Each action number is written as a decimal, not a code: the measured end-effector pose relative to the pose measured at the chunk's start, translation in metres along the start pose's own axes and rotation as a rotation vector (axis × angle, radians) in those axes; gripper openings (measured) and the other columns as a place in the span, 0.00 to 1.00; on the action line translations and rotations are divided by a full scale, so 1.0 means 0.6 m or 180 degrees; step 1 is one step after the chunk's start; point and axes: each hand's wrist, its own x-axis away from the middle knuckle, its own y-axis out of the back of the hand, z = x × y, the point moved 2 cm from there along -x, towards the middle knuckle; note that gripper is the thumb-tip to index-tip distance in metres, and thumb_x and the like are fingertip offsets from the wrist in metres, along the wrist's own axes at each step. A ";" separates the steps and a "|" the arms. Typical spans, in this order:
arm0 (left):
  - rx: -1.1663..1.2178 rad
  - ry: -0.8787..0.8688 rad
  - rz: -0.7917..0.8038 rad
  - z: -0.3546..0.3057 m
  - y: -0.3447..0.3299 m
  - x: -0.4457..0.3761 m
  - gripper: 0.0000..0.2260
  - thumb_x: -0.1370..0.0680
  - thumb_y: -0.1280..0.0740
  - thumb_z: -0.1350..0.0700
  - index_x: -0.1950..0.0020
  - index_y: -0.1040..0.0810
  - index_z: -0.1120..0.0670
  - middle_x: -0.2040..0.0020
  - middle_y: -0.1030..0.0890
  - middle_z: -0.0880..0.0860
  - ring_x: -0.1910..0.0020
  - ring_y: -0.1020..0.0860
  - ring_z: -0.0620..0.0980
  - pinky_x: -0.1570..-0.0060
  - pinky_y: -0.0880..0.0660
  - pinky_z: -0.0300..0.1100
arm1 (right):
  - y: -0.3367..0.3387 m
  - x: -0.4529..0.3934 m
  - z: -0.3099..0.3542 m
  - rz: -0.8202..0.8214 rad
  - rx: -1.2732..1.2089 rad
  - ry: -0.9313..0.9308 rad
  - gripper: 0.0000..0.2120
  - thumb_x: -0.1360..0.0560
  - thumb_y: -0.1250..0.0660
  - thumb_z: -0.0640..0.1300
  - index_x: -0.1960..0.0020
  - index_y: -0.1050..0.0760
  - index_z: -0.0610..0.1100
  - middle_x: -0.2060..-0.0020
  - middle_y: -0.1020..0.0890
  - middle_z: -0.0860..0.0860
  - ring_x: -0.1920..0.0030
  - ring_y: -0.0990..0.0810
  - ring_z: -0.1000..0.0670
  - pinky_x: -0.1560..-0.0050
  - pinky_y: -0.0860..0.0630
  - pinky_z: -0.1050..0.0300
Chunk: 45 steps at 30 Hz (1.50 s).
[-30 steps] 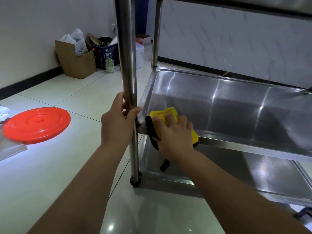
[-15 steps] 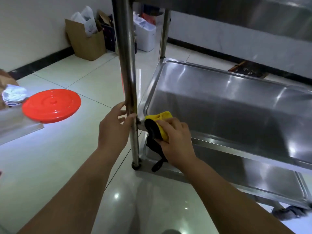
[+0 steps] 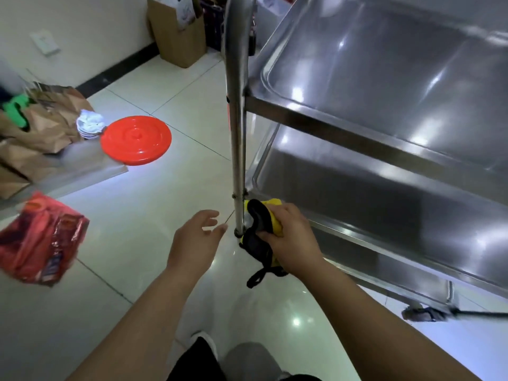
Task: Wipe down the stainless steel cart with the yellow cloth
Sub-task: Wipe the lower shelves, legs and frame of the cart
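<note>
left hand (image 3: 196, 237) off post (image 3: 237, 119), right hand (image 3: 288, 237) gripping one cloth (image 3: 270, 215)

You're in a back-of-house storeroom. Glossy white floor tiles (image 3: 154, 270) run left to brown paper bags (image 3: 41, 127). A stainless steel tiered cart (image 3: 384, 138) stands right.

Red round lid (image 3: 135, 140) on the left, beside crumpled brown paper bags (image 3: 35, 130) — red plastic bag (image 3: 38, 239) nearer. Cardboard box (image 3: 180, 37) far off, against the wall.
</note>
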 end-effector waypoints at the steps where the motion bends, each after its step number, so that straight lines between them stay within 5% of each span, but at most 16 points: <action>1: 0.0048 0.0036 -0.0018 -0.014 0.014 0.017 0.10 0.25 0.31 0.51 0.44 0.23 0.46 0.49 0.21 0.44 0.55 0.22 0.40 0.67 0.32 0.31 | 0.015 0.010 0.018 0.0010 -0.0047 -0.0010 0.23 0.28 0.29 0.45 0.34 0.27 0.52 0.39 0.27 0.50 0.39 0.30 0.46 0.41 0.32 0.54; 12: 0.0182 0.0078 -0.0436 -0.148 0.177 0.191 0.07 0.25 0.31 0.53 0.47 0.22 0.45 0.53 0.19 0.43 0.55 0.22 0.39 0.61 0.30 0.34 | 0.175 0.122 0.183 0.0224 -0.0335 0.0265 0.23 0.29 0.27 0.44 0.35 0.26 0.53 0.43 0.28 0.54 0.41 0.29 0.49 0.39 0.30 0.51; 19: 0.0349 -0.0183 -0.0518 -0.187 0.273 0.231 0.07 0.26 0.30 0.52 0.53 0.22 0.40 0.54 0.19 0.42 0.55 0.21 0.39 0.52 0.22 0.47 | 0.215 0.146 0.282 0.0029 -0.0478 0.0478 0.21 0.29 0.27 0.44 0.37 0.26 0.51 0.46 0.29 0.57 0.46 0.30 0.57 0.48 0.36 0.70; 33: 0.0373 -0.0538 -0.0429 -0.208 0.495 0.178 0.06 0.25 0.31 0.52 0.51 0.22 0.43 0.53 0.20 0.41 0.58 0.22 0.40 0.54 0.25 0.43 | 0.138 0.125 0.478 -0.0388 -0.0535 0.0432 0.21 0.30 0.26 0.41 0.39 0.24 0.51 0.50 0.28 0.56 0.46 0.28 0.54 0.44 0.34 0.61; 40: 0.0329 -0.0594 -0.0297 -0.218 0.539 0.122 0.06 0.25 0.31 0.53 0.51 0.23 0.43 0.53 0.20 0.40 0.56 0.23 0.36 0.52 0.25 0.43 | 0.113 0.068 0.521 -0.0508 -0.0574 0.0360 0.20 0.30 0.27 0.41 0.40 0.24 0.51 0.50 0.27 0.53 0.50 0.31 0.60 0.50 0.38 0.78; 45: 0.0147 -0.0684 -0.0268 -0.248 0.555 0.047 0.07 0.25 0.31 0.52 0.48 0.23 0.44 0.54 0.20 0.39 0.57 0.23 0.36 0.58 0.27 0.36 | 0.111 -0.005 0.539 -0.0535 -0.0690 0.0287 0.18 0.29 0.28 0.40 0.41 0.24 0.50 0.49 0.27 0.53 0.47 0.30 0.57 0.51 0.40 0.80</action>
